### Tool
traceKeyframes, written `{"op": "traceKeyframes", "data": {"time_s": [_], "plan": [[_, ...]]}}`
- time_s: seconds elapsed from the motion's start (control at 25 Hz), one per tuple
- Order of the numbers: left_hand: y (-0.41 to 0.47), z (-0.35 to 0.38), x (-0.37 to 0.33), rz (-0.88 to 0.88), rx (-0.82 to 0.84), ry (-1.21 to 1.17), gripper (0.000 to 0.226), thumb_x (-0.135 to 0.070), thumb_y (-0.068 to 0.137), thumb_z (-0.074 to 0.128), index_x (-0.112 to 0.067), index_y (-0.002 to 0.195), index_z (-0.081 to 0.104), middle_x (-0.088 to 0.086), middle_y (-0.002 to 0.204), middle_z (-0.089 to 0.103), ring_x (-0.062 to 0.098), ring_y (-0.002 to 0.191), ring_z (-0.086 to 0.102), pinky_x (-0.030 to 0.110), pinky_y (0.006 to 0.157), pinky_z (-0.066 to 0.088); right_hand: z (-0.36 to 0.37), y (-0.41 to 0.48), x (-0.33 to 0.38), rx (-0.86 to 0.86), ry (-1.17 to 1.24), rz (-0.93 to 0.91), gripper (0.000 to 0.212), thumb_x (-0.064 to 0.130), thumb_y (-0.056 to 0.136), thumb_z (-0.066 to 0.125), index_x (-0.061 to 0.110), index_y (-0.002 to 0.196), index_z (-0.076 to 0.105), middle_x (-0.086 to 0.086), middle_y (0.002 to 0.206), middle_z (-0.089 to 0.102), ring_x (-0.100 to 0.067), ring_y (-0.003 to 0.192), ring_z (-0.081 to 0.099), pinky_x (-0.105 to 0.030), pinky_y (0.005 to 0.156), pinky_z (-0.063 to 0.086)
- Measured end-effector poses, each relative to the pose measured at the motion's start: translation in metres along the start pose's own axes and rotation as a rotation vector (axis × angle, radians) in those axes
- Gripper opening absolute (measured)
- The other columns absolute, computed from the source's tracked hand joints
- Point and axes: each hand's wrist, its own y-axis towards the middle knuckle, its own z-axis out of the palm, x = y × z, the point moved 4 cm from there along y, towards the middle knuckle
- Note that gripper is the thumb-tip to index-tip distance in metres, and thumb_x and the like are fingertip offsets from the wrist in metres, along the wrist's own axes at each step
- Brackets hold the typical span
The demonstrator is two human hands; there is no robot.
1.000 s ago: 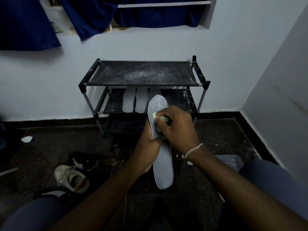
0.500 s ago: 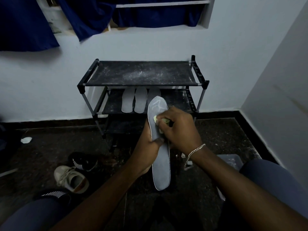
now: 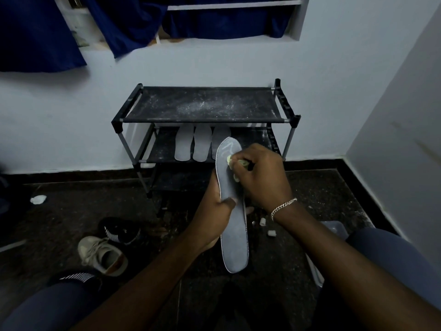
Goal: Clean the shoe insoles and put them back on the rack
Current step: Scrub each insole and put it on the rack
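Rack (image 3: 202, 103) at the wall: top shelf shows only white dust. The middle shelf holds three insoles (image 3: 202, 145) side by side, so I'd count those as done and racked. Bottom shelf is too dark to read. Two shoes (image 3: 102, 255) are on the floor to my left; can't tell what's inside them. Clear box (image 3: 334, 229) by my right knee is mostly hidden behind my arm, contents unknown. Fourth insole (image 3: 233, 235) is off the rack, held in front of it, toe up. Left hand (image 3: 212, 218): fingers clamped round its middle, thumb on the face. Right hand (image 3: 262, 177): fingers pinching a pale wipe (image 3: 229, 160) against the toe end, smear marks just above. My read: mid-wipe on the last one. Left to do: finish the face, then rack it beside the three.
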Motion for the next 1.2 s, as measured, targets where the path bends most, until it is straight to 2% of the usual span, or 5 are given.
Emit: {"op": "traceKeyframes", "data": {"time_s": [0.12, 0.6, 0.8, 0.96, 1.2], "plan": [[0.001, -0.004, 0.000, 0.045, -0.045, 0.076, 0.075, 0.016, 0.093, 0.045, -0.030, 0.152, 0.030, -0.005, 0.141, 0.055, 0.013, 0.129, 0.055, 0.043, 0.105, 0.050, 0.007, -0.010, 0.006, 0.074, -0.010, -0.033, 0.006, 0.018, 0.087, 0.073, 0.013, 0.088, 0.077, 0.000, 0.088, 0.069, -0.013, 0.078, 0.066, -0.041, 0.073, 0.056], [-0.001, 0.000, 0.002, -0.042, 0.018, -0.096, 0.083, 0.024, 0.092, 0.035, -0.033, 0.151, 0.031, -0.002, 0.143, 0.053, 0.022, 0.124, 0.060, 0.052, 0.088, 0.057, -0.007, 0.002, -0.007, 0.002, -0.049, 0.010, 0.006, 0.017, 0.087, 0.074, 0.012, 0.088, 0.078, -0.001, 0.086, 0.069, -0.012, 0.076, 0.065, -0.038, 0.072, 0.056], [-0.001, 0.000, -0.002, -0.016, -0.019, -0.044, 0.075, 0.021, 0.093, 0.039, -0.031, 0.148, 0.034, 0.000, 0.137, 0.057, 0.010, 0.117, 0.064, 0.035, 0.081, 0.060, 0.001, -0.006, 0.006, 0.060, -0.038, -0.032, 0.006, 0.016, 0.087, 0.073, 0.011, 0.087, 0.077, -0.001, 0.086, 0.068, -0.013, 0.076, 0.065, -0.038, 0.072, 0.056], [0.000, -0.001, 0.002, -0.044, 0.012, -0.084, 0.080, 0.019, 0.092, 0.040, -0.036, 0.149, 0.034, -0.003, 0.143, 0.053, 0.023, 0.125, 0.059, 0.060, 0.090, 0.054, -0.008, 0.002, -0.005, 0.008, -0.034, 0.005, 0.006, 0.016, 0.086, 0.074, 0.012, 0.087, 0.078, -0.001, 0.087, 0.069, -0.013, 0.076, 0.066, -0.039, 0.072, 0.057], [0.002, -0.004, 0.004, -0.009, 0.003, -0.027, 0.079, 0.015, 0.092, 0.045, -0.037, 0.150, 0.032, 0.000, 0.142, 0.055, 0.026, 0.129, 0.055, 0.057, 0.095, 0.052, 0.000, -0.010, 0.005, 0.065, -0.031, -0.035, 0.005, 0.013, 0.086, 0.074, 0.010, 0.087, 0.077, -0.001, 0.087, 0.069, -0.013, 0.078, 0.065, -0.038, 0.073, 0.056]]}}
